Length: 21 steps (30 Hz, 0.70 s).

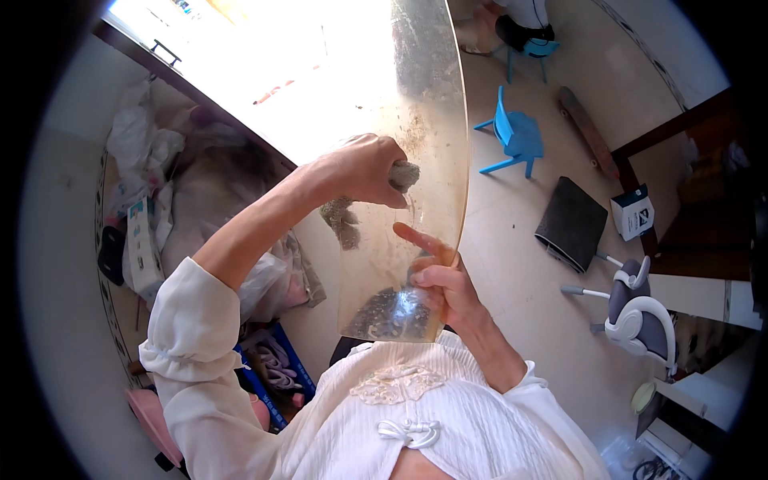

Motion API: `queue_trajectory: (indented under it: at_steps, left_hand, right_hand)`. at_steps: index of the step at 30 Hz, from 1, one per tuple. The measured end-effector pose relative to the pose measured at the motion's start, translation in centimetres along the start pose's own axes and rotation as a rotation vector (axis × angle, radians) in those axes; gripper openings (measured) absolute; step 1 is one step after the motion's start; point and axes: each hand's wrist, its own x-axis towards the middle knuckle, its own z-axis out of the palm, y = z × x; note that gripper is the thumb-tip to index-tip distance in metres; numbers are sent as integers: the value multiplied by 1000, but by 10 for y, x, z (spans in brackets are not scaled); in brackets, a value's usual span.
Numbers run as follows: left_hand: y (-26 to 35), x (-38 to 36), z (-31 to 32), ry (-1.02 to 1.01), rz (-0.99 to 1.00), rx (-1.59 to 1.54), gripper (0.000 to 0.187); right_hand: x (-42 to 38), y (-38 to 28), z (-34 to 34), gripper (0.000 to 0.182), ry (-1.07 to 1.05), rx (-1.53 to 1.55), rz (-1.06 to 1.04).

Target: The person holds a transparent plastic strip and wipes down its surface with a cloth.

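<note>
A large clear, stained plastic sheet (438, 152) stretches from my lap up toward the bright doorway. My left hand (364, 166) is closed around a grey, rough-looking scrubbing pad (406, 174), held close over the sheet's middle. A dark reflection of the pad shows in the sheet below that hand. At the sheet's lower right edge, my right hand (450, 282) grips it, thumb and fingers on either side, with the index finger stretched along the surface. Brownish specks and smears mark the sheet around and above the pad.
Plastic bags (132, 140) and a blue box (292, 360) are on my left. To the right stand a blue chair (518, 134), a dark folded mat (572, 224), a skateboard (588, 132) and a grey-white child seat (636, 312). Another person (524, 20) sits at the top.
</note>
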Motion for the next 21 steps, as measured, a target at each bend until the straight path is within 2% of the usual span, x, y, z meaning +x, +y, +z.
queue_trajectory:
  at_steps: [4,5,7,14,16,21]
  left_hand:
    - [7,6,-2,-13,1,244,33]
    - [5,7,-4,-13,2,247,33]
    - [-1,7,-7,-27,19,-19,35]
    - [6,8,-1,17,17,100,34]
    - [12,12,0,-28,-12,293,33]
    - [1,7,-2,30,18,137,30]
  right_hand:
    - [1,-2,-1,68,10,-10,2]
    - [1,-3,-1,68,11,-26,-7]
    - [-1,-6,1,68,2,-5,-12]
    - [0,-4,0,68,14,6,14]
    - [2,-5,2,68,36,-13,5]
    - [3,-5,0,68,20,0,-3]
